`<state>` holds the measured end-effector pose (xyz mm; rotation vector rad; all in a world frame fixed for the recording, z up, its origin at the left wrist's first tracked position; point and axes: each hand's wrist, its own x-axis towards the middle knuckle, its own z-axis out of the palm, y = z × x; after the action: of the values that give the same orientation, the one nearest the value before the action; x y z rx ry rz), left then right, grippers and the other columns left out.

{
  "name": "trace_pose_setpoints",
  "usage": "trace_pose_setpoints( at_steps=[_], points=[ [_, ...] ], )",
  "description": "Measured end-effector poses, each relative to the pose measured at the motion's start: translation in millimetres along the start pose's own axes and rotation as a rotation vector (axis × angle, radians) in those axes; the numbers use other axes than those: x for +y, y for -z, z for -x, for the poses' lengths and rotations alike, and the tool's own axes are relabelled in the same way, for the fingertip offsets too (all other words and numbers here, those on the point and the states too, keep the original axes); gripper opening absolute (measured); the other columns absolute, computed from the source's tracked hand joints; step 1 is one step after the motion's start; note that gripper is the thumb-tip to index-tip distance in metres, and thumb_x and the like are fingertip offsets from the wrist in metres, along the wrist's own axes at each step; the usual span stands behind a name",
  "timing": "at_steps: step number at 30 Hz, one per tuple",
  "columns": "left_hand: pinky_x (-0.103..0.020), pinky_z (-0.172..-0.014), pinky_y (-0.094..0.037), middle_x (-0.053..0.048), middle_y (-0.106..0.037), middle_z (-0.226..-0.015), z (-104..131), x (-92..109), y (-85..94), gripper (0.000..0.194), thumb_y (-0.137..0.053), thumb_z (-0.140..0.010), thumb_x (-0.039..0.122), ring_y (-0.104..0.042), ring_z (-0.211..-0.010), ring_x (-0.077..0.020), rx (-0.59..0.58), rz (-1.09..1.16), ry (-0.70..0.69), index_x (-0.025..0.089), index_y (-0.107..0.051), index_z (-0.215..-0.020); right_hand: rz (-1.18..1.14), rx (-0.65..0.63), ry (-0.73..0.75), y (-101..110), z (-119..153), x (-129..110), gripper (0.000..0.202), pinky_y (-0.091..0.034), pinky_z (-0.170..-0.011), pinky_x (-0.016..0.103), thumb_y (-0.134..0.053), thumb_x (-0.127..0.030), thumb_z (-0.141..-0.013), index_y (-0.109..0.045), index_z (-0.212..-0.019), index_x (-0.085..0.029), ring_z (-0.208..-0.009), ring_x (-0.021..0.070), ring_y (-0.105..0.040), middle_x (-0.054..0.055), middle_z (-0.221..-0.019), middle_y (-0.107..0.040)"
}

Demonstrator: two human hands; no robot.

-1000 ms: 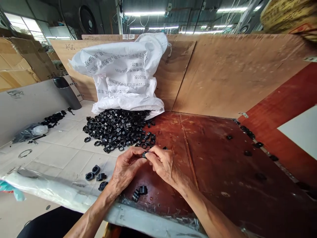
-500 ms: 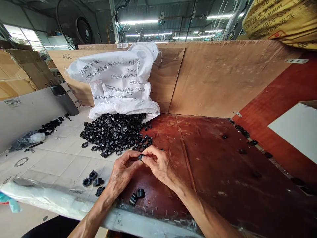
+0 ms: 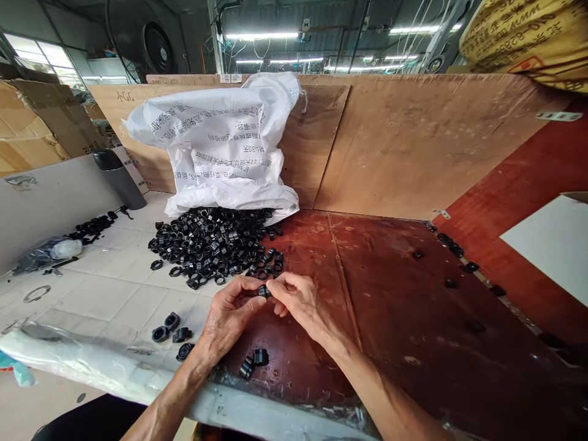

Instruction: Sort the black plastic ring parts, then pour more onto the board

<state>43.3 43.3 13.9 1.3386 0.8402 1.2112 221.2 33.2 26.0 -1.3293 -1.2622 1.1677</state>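
Between the fingertips of both hands is a small black plastic ring (image 3: 263, 291), partly covered by the fingers. My left hand (image 3: 232, 309) pinches it from the left, thumb below and index finger above. My right hand (image 3: 296, 300) is closed against its right side, with thumb and index finger touching the ring and the other fingers curled under. Just beyond the hands lies a heap of similar black rings (image 3: 215, 242). Several loose black pieces (image 3: 172, 321) rest left of my left forearm, and two more black pieces (image 3: 254, 362) sit on the red-brown board below the hands.
A white printed sack (image 3: 225, 147) stands behind the heap against a plywood partition (image 3: 381, 147). At the left are a dark bottle (image 3: 120, 180) and a plastic bag (image 3: 48, 256). Scattered black pieces (image 3: 450, 245) line the right edge. Plastic wrap (image 3: 92, 367) covers the front edge.
My right hand has shifted slightly and turned over the ring, its lower fingers now showing underneath. My left hand keeps its pinch in nearly the same place. The view has tilted a little.
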Motion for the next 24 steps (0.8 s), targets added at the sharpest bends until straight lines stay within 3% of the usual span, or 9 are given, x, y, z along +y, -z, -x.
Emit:
trace_pose_setpoints(
  at_steps=[4, 7, 9, 11, 16, 19, 24],
  points=[
    [-0.031, -0.091, -0.058, -0.006, -0.076, -0.102, 1, 1, -0.9, 0.022, -0.089, -0.081, 0.035, -0.071, -0.098, -0.0219, -0.003, -0.074, -0.02, 0.021, -0.08, -0.096, 0.067, -0.038, 0.051, 4, 3, -3, 0.023, -0.053, -0.058, 0.025, -0.065, -0.039, -0.092, -0.072, -0.083, -0.018, -0.059, 0.0169, -0.068, 0.001, -0.062, -0.068],
    [-0.031, -0.082, -0.059, -0.006, -0.077, -0.099, 2, 3, 0.2, 0.025, -0.09, -0.08, 0.036, -0.072, -0.092, -0.0219, 0.012, -0.051, 0.057, 0.02, -0.078, -0.096, 0.165, -0.019, 0.294, 5, 4, -4, 0.011, -0.056, -0.075, 0.029, -0.065, -0.02, -0.086, -0.075, -0.09, -0.02, -0.081, 0.0184, -0.073, 0.004, -0.088, -0.077],
    [-0.029, -0.074, -0.058, -0.006, -0.077, -0.096, 2, 5, 1.5, 0.029, -0.091, -0.078, 0.037, -0.072, -0.085, -0.021, 0.009, -0.015, 0.123, 0.019, -0.076, -0.096, 0.208, -0.012, 0.465, 4, 4, -2, 0.019, -0.055, -0.087, 0.031, -0.063, -0.01, -0.083, -0.075, -0.093, -0.02, -0.094, 0.0184, -0.072, 0.005, -0.101, -0.077],
    [-0.029, -0.068, -0.056, -0.007, -0.078, -0.097, 2, 7, 2.2, 0.033, -0.092, -0.078, 0.039, -0.07, -0.081, -0.0203, 0.0, 0.016, 0.161, 0.018, -0.075, -0.097, 0.2, -0.012, 0.537, 3, 3, 1, 0.024, -0.055, -0.09, 0.03, -0.061, -0.007, -0.084, -0.074, -0.099, -0.021, -0.096, 0.0176, -0.071, 0.005, -0.103, -0.076],
    [-0.03, -0.08, -0.058, -0.008, -0.077, -0.103, 1, 9, -0.6, 0.033, -0.091, -0.079, 0.041, -0.071, -0.088, -0.0203, -0.013, -0.006, 0.094, 0.018, -0.076, -0.099, 0.2, 0.04, 0.429, 1, 3, 8, 0.034, -0.055, -0.074, 0.026, -0.066, -0.028, -0.096, -0.067, -0.13, -0.022, -0.077, 0.0154, -0.07, 0.001, -0.09, -0.074],
    [-0.03, -0.086, -0.058, -0.007, -0.076, -0.102, 1, 9, -2.2, 0.031, -0.091, -0.078, 0.04, -0.071, -0.093, -0.0209, -0.011, -0.034, 0.014, 0.018, -0.077, -0.095, 0.258, 0.044, 0.339, 0, 4, 8, 0.035, -0.05, -0.062, 0.024, -0.056, -0.041, -0.105, -0.065, -0.132, -0.021, -0.063, 0.0145, -0.065, -0.002, -0.072, -0.067],
    [-0.024, -0.071, -0.059, -0.004, -0.078, -0.094, 3, 16, -2.1, 0.041, -0.094, -0.075, 0.044, -0.071, -0.077, -0.0169, 0.063, -0.014, 0.176, 0.019, -0.075, -0.102, 0.311, -0.03, 0.403, 2, 6, -3, 0.026, -0.05, -0.069, 0.022, -0.064, -0.03, -0.097, -0.07, -0.12, -0.021, -0.072, 0.0137, -0.068, -0.001, -0.081, -0.071]
  ],
)
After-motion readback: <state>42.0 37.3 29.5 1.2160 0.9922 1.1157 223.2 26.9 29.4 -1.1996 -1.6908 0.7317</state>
